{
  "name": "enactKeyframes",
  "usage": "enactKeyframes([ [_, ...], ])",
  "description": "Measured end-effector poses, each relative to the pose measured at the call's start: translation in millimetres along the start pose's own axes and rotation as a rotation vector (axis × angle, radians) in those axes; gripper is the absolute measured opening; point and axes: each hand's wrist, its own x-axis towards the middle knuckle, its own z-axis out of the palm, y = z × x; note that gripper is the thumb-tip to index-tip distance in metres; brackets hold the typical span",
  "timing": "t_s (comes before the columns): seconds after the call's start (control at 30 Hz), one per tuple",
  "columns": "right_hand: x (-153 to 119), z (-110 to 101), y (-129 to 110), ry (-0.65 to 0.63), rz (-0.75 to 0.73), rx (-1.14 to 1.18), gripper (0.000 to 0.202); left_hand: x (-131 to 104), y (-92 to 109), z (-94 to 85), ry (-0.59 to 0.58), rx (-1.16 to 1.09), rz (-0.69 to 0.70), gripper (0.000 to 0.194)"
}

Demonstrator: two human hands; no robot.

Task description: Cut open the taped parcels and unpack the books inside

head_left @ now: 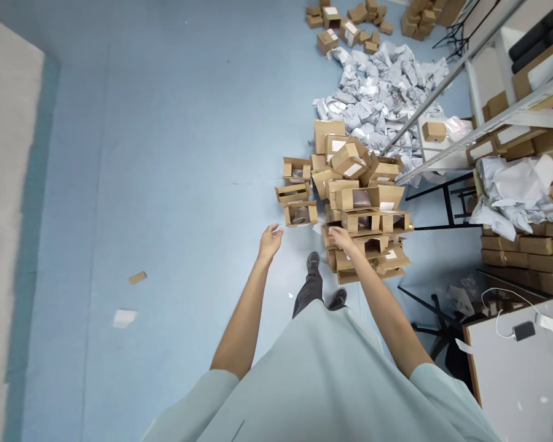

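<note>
My left hand point(270, 242) hangs over the blue floor, its thumb and fingers apart and nothing between them. Just beyond it stands an open cardboard box point(287, 215), with something clear showing inside. My right hand point(341, 238) is over the left edge of the big pile of cardboard boxes point(345, 200). Its fingers are loosely bent and point left, and I see nothing held in them. Whether they touch a box there I cannot tell. Two more open boxes, a middle one point(293, 193) and a far one point(297, 162), line up behind the nearest.
Crumpled grey-white packaging point(378, 86) is heaped behind the pile, with small boxes point(327, 42) farther back. A metal shelf point(502, 123) and a white desk point(525, 374) stand at the right. My shoes point(313, 260) are beside the pile. A flat brown piece point(137, 278) lies at the left.
</note>
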Motion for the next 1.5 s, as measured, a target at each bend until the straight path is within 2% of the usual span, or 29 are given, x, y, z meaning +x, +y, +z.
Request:
enactKeyframes([
  [0.1,-32,-15,20,0.04,0.017,0.048,0.034,-26,-8,20.5,-0.099,0.04,0.018,0.03],
  [0.23,-93,-51,62,0.134,0.023,0.152,0.04,-79,-30,58.4,-0.268,0.107,0.038,0.018],
  [0.4,-189,-101,126,0.278,-0.002,0.312,0.054,-148,-50,116.6,-0.533,0.213,0.114,0.033],
  [0.57,-290,-137,206,0.42,-0.08,0.51,0.069,-224,-57,185.3,-0.745,0.338,0.268,0.056],
  [0.67,-353,-155,265,0.518,-0.136,0.66,0.077,-285,-67,227.4,-0.861,0.438,0.389,0.07],
  [0.73,-396,-167,308,0.591,-0.166,0.773,0.08,-332,-79,256.3,-0.961,0.527,0.458,0.076],
  [0.87,-490,-190,390,0.818,-0.219,0.976,0.08,-438,-119,319.1,-1.177,0.732,0.525,0.083],
  [1.0,-573,-208,452,1.073,-0.269,1.137,0.083,-539,-157,377.7,-1.429,0.848,0.597,0.08],
  [1.1,-611,-222,481,1.202,-0.305,1.215,0.082,-595,-171,416.0,-1.546,0.868,0.605,0.078],
  [1.27,-643,-263,513,1.282,-0.331,1.229,0.078,-651,-182,485.4,-1.676,0.921,0.584,0.077],
  [1.37,-659,-304,530,1.305,-0.302,1.211,0.081,-682,-194,535.3,-1.707,0.943,0.574,0.078],
  [1.5,-694,-371,550,1.392,-0.243,1.184,0.081,-736,-212,607.5,-1.756,0.974,0.541,0.082],
])
